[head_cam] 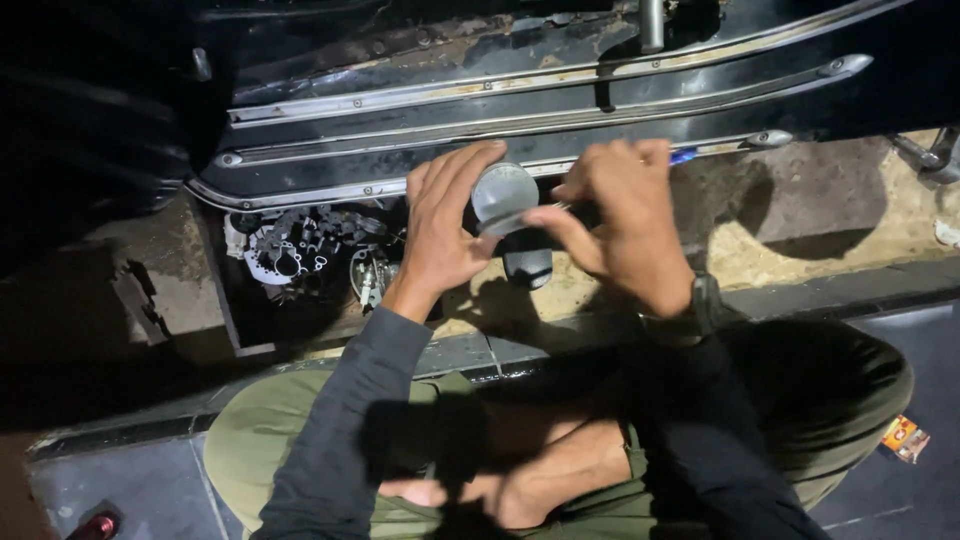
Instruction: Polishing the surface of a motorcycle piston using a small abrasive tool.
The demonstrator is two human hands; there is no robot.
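Closest to us are our own knees in olive trousers (300,440), folded as we squat on the grey paving (130,480), with a bare foot tucked under between them. Beyond the dark sleeves, both our hands meet on one small thing: a round grey metal cylinder (503,195), its flat circular face turned up toward us, so its axis runs roughly up toward the camera rather than across the ground. Our left hand (440,225) stands upright just left of it, fingers extended and pressed against its side; our right hand (620,220) comes in from the right, thumb and forefinger pinching its lower right edge. Both hands touch it, so neither is nearer, and they sit close together with only the cylinder between them. A dark part (527,265) lies just beneath the cylinder; we cannot tell whether they touch. All this hovers over sandy, dirty ground (800,230). Left of the hands a shallow pit holds a cluster of grey metal parts (290,250). Just beyond runs the black footboard with chrome strips (520,110) of a scooter. Surroundings are dark, lit only near the hands
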